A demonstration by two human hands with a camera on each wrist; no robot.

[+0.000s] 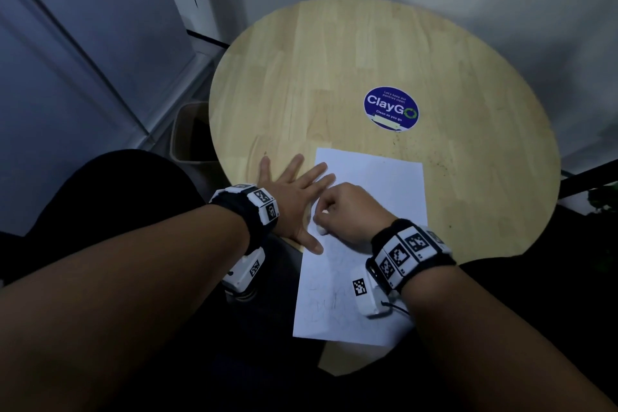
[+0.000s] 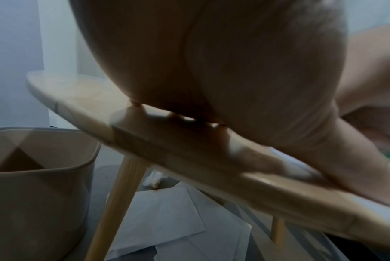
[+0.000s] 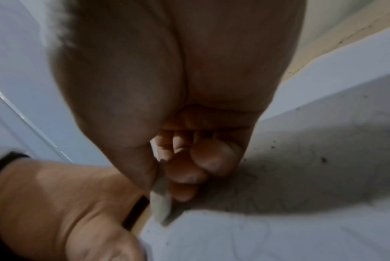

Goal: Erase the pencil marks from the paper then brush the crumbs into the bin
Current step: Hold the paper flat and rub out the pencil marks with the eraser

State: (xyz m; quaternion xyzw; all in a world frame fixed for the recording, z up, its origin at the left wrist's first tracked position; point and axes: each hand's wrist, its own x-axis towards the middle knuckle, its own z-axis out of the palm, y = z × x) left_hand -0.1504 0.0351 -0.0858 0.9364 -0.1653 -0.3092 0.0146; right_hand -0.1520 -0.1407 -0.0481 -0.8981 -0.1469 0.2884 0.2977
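- My left hand (image 1: pixel 290 201) lies flat, fingers spread, pinning the paper (image 1: pixel 368 197) on the bench (image 1: pixel 334 77).
- My right hand (image 1: pixel 347 211) pinches the eraser (image 3: pixel 160 204) against the paper.
- The bin (image 2: pixel 33 176) stands beside the bench.

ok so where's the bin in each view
Head: the bin sits left of centre, on the floor beside the table's left edge.
Left wrist: bottom left, below the table edge.
Right wrist: not in it.
Shared landmark: the wooden table.
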